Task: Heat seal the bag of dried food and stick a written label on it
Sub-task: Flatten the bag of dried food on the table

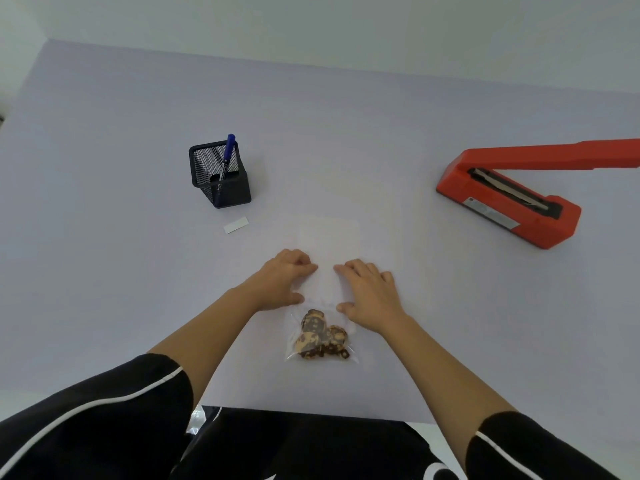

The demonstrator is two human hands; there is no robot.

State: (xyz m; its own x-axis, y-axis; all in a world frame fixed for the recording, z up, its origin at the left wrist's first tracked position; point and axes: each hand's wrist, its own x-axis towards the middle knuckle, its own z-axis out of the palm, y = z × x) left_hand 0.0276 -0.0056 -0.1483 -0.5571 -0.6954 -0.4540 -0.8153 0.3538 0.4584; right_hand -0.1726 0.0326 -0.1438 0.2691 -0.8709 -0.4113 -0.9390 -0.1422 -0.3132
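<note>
Both grips, left hand and right hand, lay loose, pressing the bag, likely soft, light and slippery, best pinched at its empty top beyond them.

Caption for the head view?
Left hand and right hand rest on the clear bag of dried food; heat sealer stands open.

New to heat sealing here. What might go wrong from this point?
1. The dried food is bunched at the clear bag's near end; moving it to the red sealer, pieces may slide into the empty far part and foul the seal.
2. The film between the left hand and right hand looks wrinkled, so the seal might crease.
3. The loose label could get brushed away.
</note>
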